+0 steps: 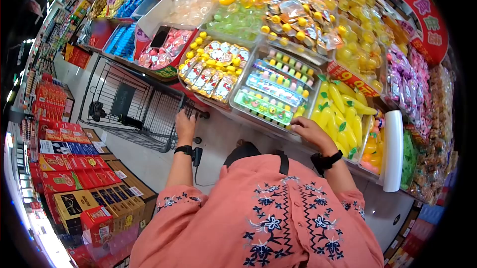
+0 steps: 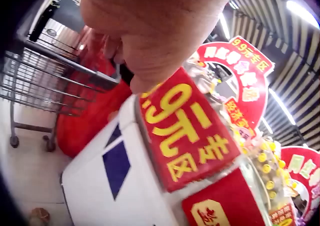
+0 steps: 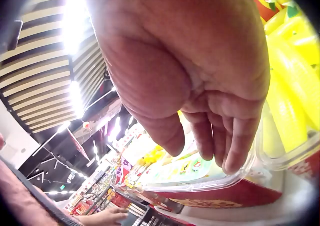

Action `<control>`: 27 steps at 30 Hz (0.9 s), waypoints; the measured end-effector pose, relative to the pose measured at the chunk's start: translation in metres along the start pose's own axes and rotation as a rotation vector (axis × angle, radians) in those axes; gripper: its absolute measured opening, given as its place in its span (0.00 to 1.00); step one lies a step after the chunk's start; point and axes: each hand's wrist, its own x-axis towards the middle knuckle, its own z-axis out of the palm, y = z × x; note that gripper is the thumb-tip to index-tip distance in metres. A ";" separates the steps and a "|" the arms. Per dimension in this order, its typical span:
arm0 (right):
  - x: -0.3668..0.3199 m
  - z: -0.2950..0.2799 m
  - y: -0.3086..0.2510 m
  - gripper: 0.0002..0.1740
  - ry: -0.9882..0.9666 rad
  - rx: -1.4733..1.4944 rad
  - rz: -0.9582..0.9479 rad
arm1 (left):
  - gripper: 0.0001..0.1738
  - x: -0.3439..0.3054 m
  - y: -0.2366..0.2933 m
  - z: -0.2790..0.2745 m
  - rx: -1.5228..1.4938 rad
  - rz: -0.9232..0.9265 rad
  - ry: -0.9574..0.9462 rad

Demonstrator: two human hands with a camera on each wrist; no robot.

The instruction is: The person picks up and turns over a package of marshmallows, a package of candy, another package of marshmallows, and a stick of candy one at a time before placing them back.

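In the head view my left hand [image 1: 185,125] is at the near end of a grey wire shopping cart [image 1: 144,111]. The left wrist view shows the fingers of this hand [image 2: 145,36] curled round the cart's dark handle [image 2: 125,75]. My right hand [image 1: 312,133] hangs over the near right corner of a clear bin [image 1: 237,98] of flat candy packs [image 1: 263,105]. In the right wrist view its fingers [image 3: 237,141] droop loosely at the bin's rim, with nothing gripped. Yellow banana-shaped packs [image 1: 343,116] fill the bin just right of it.
Yellow-capped pouches [image 1: 218,64] lie left of the candy packs. A black phone [image 1: 160,37] rests on pink packs farther left. A white roll [image 1: 392,151] stands at the counter's right end. Stacked boxes [image 1: 94,203] line the aisle's left side. Red price signs [image 2: 190,131] front the counter.
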 end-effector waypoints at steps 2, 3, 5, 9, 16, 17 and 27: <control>-0.008 -0.008 0.005 0.18 0.007 -0.024 0.009 | 0.34 -0.010 -0.023 -0.001 0.111 -0.087 0.024; -0.001 -0.005 -0.007 0.18 0.004 -0.041 0.088 | 0.34 -0.010 -0.044 0.016 0.099 -0.151 -0.025; 0.010 0.001 -0.004 0.18 0.003 0.003 0.153 | 0.34 -0.003 -0.072 0.009 0.154 -0.240 -0.039; 0.024 0.007 -0.005 0.18 0.011 0.076 0.224 | 0.39 0.001 -0.115 0.013 0.190 -0.410 -0.265; 0.039 0.015 -0.019 0.17 0.073 0.133 0.373 | 0.25 0.008 -0.133 0.014 0.211 -0.432 -0.431; 0.041 0.016 -0.019 0.16 0.077 0.122 0.377 | 0.22 0.011 -0.137 0.015 0.199 -0.433 -0.445; 0.048 0.025 -0.008 0.12 0.197 0.055 0.382 | 0.16 -0.006 -0.142 0.014 0.201 -0.258 -0.478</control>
